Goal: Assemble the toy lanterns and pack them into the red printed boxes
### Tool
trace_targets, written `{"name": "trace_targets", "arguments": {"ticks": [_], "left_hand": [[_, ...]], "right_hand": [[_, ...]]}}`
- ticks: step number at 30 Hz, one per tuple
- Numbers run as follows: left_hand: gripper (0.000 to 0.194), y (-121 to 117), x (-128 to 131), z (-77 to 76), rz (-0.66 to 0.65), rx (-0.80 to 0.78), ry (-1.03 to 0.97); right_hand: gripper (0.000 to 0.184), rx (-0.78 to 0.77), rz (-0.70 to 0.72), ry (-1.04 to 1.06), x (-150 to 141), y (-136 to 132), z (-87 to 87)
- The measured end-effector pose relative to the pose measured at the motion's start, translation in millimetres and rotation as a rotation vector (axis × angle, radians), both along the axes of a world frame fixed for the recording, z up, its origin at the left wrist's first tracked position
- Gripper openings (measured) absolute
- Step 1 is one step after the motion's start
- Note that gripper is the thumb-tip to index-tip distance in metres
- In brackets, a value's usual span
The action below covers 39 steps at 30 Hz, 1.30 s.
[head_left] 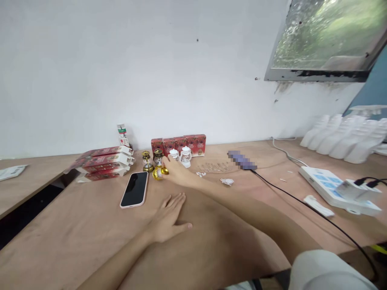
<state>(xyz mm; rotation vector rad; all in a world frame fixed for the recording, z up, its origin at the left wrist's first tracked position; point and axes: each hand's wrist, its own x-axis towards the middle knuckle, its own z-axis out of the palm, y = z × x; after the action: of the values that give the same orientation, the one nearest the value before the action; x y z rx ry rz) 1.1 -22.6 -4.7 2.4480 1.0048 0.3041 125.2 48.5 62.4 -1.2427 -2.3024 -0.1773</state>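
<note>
My left hand lies flat on the wooden table, fingers spread, holding nothing. My right hand reaches far forward and its fingers close on a small gold lantern lying on its side. Just behind it stand two upright gold lanterns and two white lanterns. A black phone in a pink case lies screen up, left of the gold lantern.
Red gift boxes line the wall; flattened red-and-white cartons are stacked at the left beside a small bottle. A white power strip with plugs and a black cable lie on the right. White bottles rest far right.
</note>
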Motion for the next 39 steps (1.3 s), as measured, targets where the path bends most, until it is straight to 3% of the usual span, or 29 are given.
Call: {"name": "trace_targets", "arguments": {"ticks": [3, 6, 9, 12, 15, 18, 22, 24, 27, 33, 39], "left_hand": [[0.089, 9, -3, -14.7, 0.155, -0.243, -0.356], [0.086, 15, -3, -21.7, 0.176, -0.415, -0.712], [0.077, 13, -2, -17.2, 0.108, -0.496, -0.870], [0.069, 8, -1, -9.2, 0.083, -0.595, -0.926], [0.067, 4, 0, -3.7, 0.148, -0.590, -0.978], [0.068, 5, 2, 0.1, 0.287, -0.456, -0.995], [0.067, 12, 1, 1.5, 0.432, 0.069, -0.873], [0.065, 15, -1, -0.8, 0.411, 0.306, -0.783], [0.063, 16, -4, -6.4, 0.343, 0.480, -0.696], [0.067, 14, -6, -10.9, 0.296, 0.490, -0.576], [0.073, 10, -8, -8.5, 0.299, 0.406, -0.476]], "right_hand": [[0.007, 0.290, 0.015, 0.170, 33, -33, -33.3], [0.010, 0.662, 0.208, 0.066, 55, -63, -64.4], [0.019, 0.815, 0.444, -0.075, 63, -81, -77.7], [0.019, 0.845, 0.577, -0.144, 62, -87, -77.0], [0.014, 0.828, 0.566, -0.090, 63, -84, -76.5], [0.013, 0.728, 0.391, 0.063, 70, -75, -79.7], [0.014, 0.381, 0.033, 0.080, 86, -59, -83.2], [0.016, 0.195, -0.129, 0.072, 92, -52, -84.8], [0.024, -0.006, -0.267, 0.106, 98, -43, -87.6], [0.019, -0.123, -0.288, 0.042, 106, -33, -87.9], [0.013, 0.060, -0.221, 0.007, 113, -25, -98.0]]}}
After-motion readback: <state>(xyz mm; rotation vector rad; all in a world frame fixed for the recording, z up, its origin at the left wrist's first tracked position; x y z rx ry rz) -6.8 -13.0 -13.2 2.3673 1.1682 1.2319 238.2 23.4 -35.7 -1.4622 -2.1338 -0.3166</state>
